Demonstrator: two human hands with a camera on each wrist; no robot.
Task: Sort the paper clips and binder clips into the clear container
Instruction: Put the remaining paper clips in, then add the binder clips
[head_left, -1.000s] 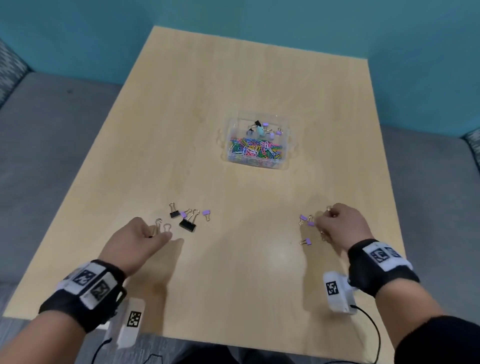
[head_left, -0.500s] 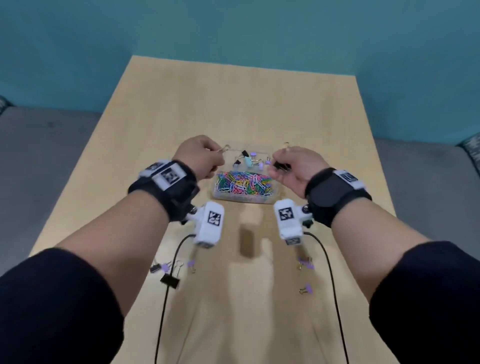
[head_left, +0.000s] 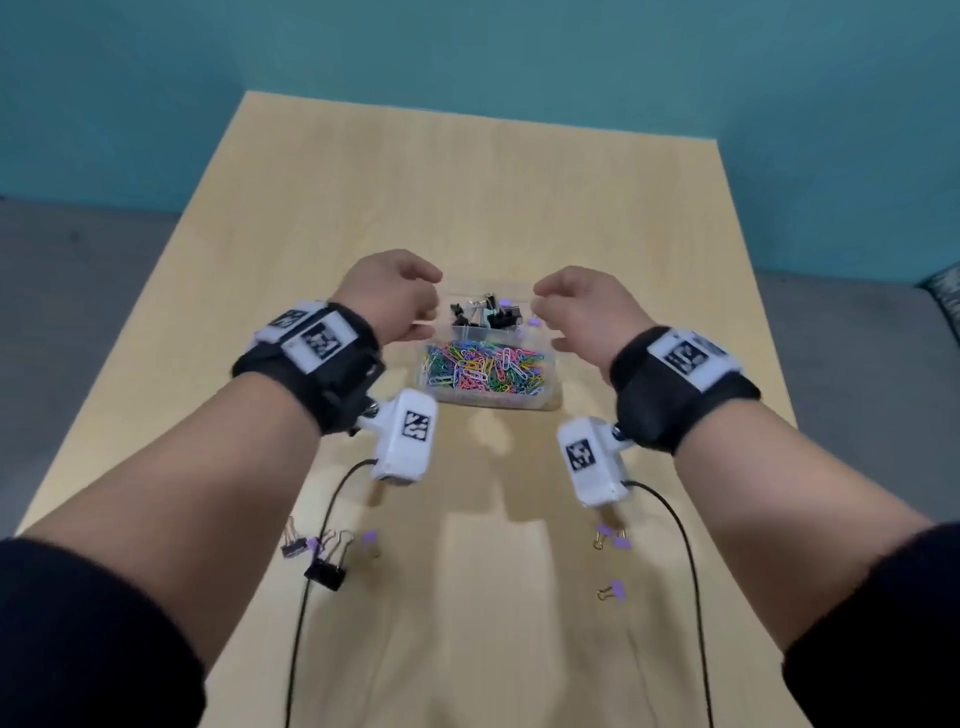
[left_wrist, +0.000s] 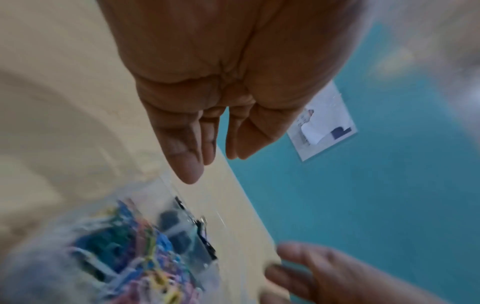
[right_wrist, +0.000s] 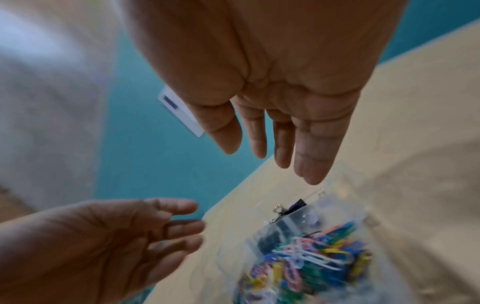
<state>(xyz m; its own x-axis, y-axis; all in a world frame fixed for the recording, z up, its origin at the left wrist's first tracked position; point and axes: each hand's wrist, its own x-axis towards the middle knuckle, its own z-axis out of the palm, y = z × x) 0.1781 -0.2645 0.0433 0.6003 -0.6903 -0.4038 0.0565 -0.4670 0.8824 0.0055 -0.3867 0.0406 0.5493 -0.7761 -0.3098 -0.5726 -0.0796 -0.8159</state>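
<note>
The clear container (head_left: 551, 387) stands mid-table with coloured paper clips (head_left: 485, 370) in its near part and binder clips (head_left: 485, 317) in its far part. My left hand (head_left: 397, 301) hovers over its left side and my right hand (head_left: 574, 306) over its right side. Both wrist views show straight fingers and bare palms: left hand (left_wrist: 207, 127), right hand (right_wrist: 272, 133), each above the container (left_wrist: 166, 185) (right_wrist: 342, 185). Loose black and purple binder clips (head_left: 324, 558) lie near the front left, and purple binder clips (head_left: 613, 540) near the front right.
The wooden table (head_left: 467, 197) ends at a teal wall (head_left: 467, 47) behind. Black cables (head_left: 311, 571) from the wrist cameras trail over the near tabletop. Grey floor lies on both sides. A white poster (left_wrist: 324, 123) hangs on the wall.
Both hands carried binder clips from the near table to the container and have let them go; their fingers now hang straight above it. More binder clips lie in the far part.
</note>
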